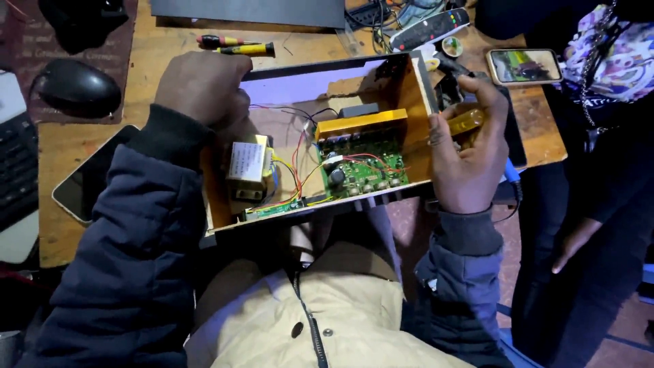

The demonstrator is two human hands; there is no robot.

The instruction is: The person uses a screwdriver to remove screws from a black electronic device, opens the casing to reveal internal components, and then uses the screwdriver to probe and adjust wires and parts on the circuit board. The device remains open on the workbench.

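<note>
At the left edge of the worn wooden table (68,146) we saw part of a dark keyboard (17,167), a black rounded computer mouse (77,87) lying on a dark mat behind it, and a flat black smartphone (85,176) with its screen dark, lying just beside our left sleeve. Our left hand (203,87) rested on the rear left corner of the open metal electronics enclosure (327,82) with orange inner walls, fingers curled over the rim and gripping it. Just behind that hand, near the far edge of the table, lay two screwdrivers, one with a red handle (219,41) and one with a yellow handle (246,49). The enclosure sat at the near edge of the table, partly over our lap. Inside it, a boxy transformer (248,169) with a white label stood at the left, joined by red, yellow and black wires (297,167) to a green circuit board (361,170) under a yellow metal bracket (361,124) at the right. Our right hand (463,153) clasped the enclosure's right wall, thumb on the inside, with the other fingers closed around the amber translucent handle of a tool (467,121). Behind it, a black and white remote control (429,28) lay near the far edge, and a second smartphone (524,66) with a lit screen lay towards the far right corner. Another person in dark clothes (593,204) stood beside the right edge.
</note>
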